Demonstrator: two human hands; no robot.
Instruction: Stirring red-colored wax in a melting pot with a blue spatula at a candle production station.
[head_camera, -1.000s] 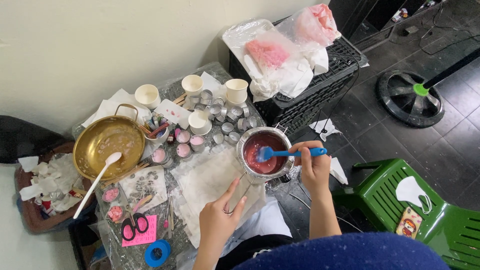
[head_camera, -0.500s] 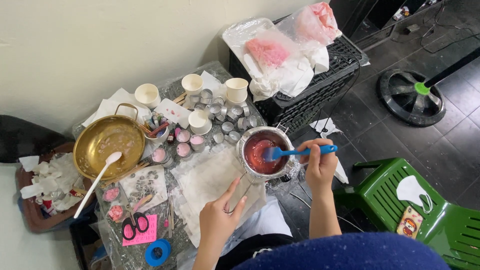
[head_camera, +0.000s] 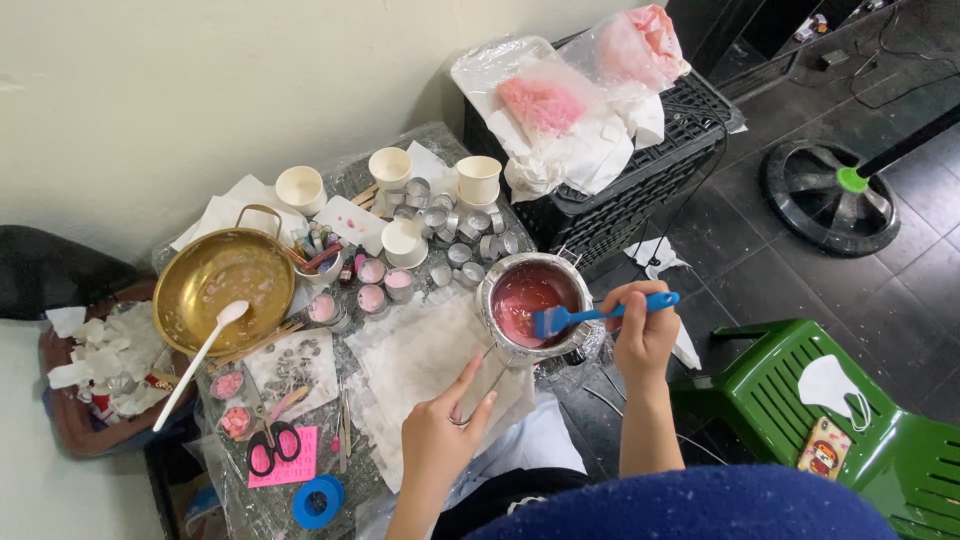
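Here right hand (head_camera: 645, 335) holds blue spatula (head_camera: 590, 315) in steel pot (head_camera: 535, 305)

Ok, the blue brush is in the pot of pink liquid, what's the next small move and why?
Probably lift the blue brush a little and wipe it on the pot's rim so it won't drip. Its bristles sit in the pink liquid, the right hand grips the handle, and the left hand steadies the pot's handle over white paper.
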